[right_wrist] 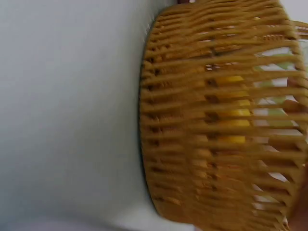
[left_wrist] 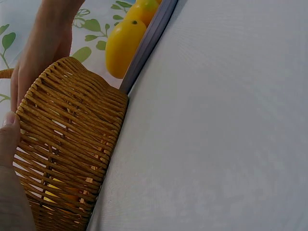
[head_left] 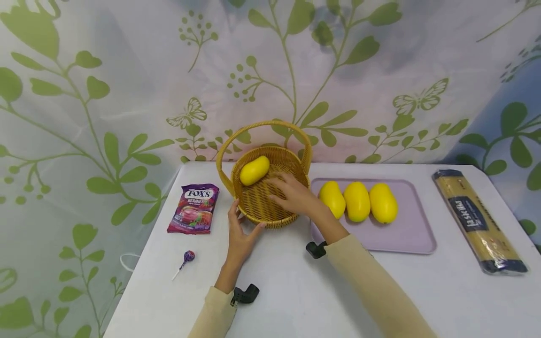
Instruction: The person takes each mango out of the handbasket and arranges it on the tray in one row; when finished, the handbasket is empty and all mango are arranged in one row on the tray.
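Observation:
A round wicker basket (head_left: 272,220) with a tall hoop handle holds one yellow mango (head_left: 254,170) at its back left. My left hand (head_left: 242,241) rests against the basket's front left side, thumb and fingers spread along the outside; the left wrist view shows its thumb (left_wrist: 7,139) right at the rim. Over the right part of the basket reaches my right hand (head_left: 293,193), its fingers apart with nothing between them. Through the weave in the right wrist view the mango (right_wrist: 233,110) shows as a yellow patch.
Right of the basket, a lilac tray (head_left: 405,234) carries three yellow mangoes (head_left: 357,202). A pack of spaghetti (head_left: 477,220) lies at the far right. On the left are a purple candy bag (head_left: 195,209) and a lollipop (head_left: 188,256). A patterned wall stands behind the white table (head_left: 291,286).

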A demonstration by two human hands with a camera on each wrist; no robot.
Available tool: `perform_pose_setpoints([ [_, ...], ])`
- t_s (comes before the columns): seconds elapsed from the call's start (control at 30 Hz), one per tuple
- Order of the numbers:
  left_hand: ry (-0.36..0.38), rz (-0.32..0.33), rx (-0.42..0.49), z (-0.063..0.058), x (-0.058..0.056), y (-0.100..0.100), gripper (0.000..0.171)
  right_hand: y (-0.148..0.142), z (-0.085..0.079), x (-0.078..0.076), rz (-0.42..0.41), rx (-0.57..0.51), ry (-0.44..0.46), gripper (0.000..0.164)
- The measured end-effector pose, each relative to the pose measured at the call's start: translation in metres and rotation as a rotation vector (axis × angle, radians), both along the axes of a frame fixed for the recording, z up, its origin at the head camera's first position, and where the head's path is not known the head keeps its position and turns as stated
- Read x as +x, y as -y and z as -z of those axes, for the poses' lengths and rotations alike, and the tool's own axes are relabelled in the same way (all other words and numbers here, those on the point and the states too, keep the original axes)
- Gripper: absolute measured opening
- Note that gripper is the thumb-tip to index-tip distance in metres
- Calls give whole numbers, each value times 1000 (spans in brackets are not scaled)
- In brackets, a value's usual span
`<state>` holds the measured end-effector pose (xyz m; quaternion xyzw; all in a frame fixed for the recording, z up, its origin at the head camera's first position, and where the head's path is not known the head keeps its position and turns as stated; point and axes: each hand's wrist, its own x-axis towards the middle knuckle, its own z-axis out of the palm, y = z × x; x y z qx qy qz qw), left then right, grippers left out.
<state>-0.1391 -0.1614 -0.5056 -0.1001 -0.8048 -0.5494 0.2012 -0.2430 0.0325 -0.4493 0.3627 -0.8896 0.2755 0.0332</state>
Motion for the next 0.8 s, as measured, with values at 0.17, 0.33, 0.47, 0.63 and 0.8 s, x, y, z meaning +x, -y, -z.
perform_pose_setpoints([
  [0.17,21,-10,7,3,3,0,87,15,11,-13,2,26,36,47],
  [0.33,7,-4,0,5,0,3,88,26,11,-30,7,11,41,47],
  [0.47,-10,8,4,3,-2,4,88,33,11,-41,26,8,85,48],
  [0.63,-6,14,8,1,-2,3,88,38,14,-47,46,-2,121,50],
  [0.8,11,8,3,2,-3,2,89,42,19,-51,44,-13,99,53],
])
